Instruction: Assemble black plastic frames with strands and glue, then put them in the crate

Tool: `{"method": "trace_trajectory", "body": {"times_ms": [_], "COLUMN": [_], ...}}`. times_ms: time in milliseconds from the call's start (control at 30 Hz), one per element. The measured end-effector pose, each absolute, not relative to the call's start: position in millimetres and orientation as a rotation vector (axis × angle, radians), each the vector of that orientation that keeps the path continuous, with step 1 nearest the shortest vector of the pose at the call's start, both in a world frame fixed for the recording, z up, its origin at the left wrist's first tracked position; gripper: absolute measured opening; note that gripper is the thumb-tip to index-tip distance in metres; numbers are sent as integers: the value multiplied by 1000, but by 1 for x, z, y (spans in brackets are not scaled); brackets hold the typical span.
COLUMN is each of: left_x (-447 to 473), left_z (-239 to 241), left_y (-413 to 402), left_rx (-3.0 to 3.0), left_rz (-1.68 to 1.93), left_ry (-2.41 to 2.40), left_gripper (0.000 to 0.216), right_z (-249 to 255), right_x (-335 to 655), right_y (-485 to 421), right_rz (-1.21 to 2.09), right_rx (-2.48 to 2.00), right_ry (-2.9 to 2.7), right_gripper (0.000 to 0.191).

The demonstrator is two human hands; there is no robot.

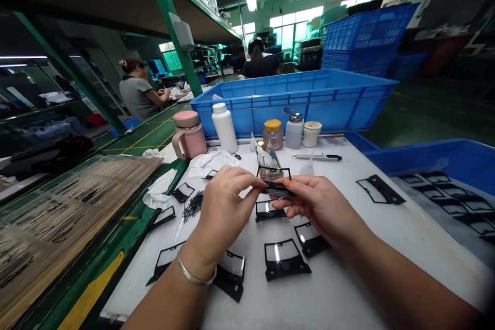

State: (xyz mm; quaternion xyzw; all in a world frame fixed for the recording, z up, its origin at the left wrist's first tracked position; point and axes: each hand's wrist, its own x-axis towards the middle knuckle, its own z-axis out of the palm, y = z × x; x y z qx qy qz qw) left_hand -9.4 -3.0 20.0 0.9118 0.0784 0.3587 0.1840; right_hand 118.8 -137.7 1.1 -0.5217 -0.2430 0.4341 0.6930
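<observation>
Both of my hands meet above the white worktable [348,278]. My left hand [224,206] pinches one end of a small black frame part [276,188] and my right hand [315,203] grips its other end, so the part hangs between them. Several flat black frames with clear windows [284,258] lie on the table under and around my hands. A small heap of thin black pins [193,203] lies just left of my left hand.
A pink mug [189,134], a white bottle [225,126], a yellow-lidded jar [273,133], small pots and a pen [317,157] stand behind. Blue crates [309,95] are at the back and right [444,165]. Clear trays [58,206] are stacked left. Other people work further off.
</observation>
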Motion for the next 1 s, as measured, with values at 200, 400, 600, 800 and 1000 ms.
{"method": "trace_trajectory", "body": {"times_ms": [200, 400, 600, 800, 1000], "left_x": [-10, -11, -11, -12, -12], "left_z": [21, 23, 23, 24, 24], "left_y": [-3, -5, -6, -6, -6], "left_rx": [2547, 2503, 2508, 2514, 2505], "left_rz": [932, 889, 906, 898, 895], "left_ry": [243, 258, 304, 312, 306], "left_gripper": [12, 13, 12, 13, 16], "right_z": [3, 3, 2, -1, -1], "right_x": [118, 116, 114, 113, 111], "right_y": [-138, -138, -137, -136, -136], "right_rz": [977, 923, 864, 856, 902], "right_rx": [-1180, -1228, -1261, -1259, -1246], "right_ry": [-574, -605, -646, -646, -700], "right_gripper": [17, 17, 21, 24, 26]}}
